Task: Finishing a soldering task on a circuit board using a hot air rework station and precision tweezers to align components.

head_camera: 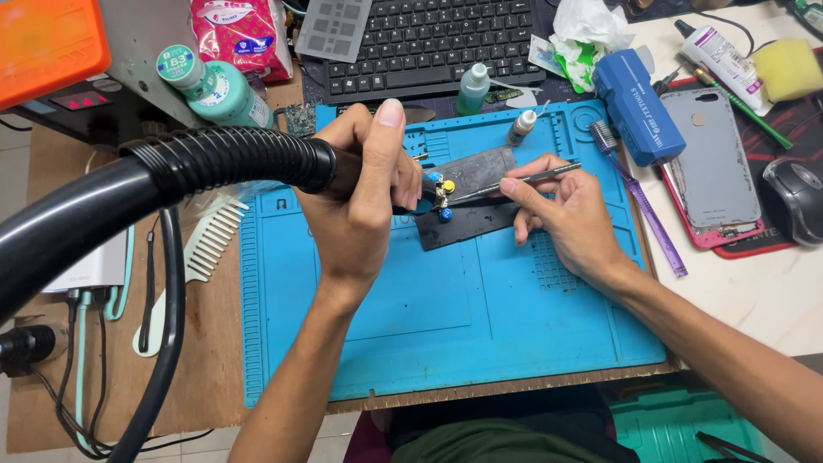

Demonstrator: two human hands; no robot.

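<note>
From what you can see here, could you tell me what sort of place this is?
Most likely a phone repair bench: a blue work mat, a hot-air handpiece in the left hand, tweezers, an opened phone.

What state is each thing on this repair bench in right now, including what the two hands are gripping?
Left hand: closed around the hot-air wand.
Right hand: pinching tweezers, tips at the dark plate.
Phone back shell: lying flat beside the mat.
Green dropper bottle: upright, capped.
Teal mat: flat on the bench.
</note>
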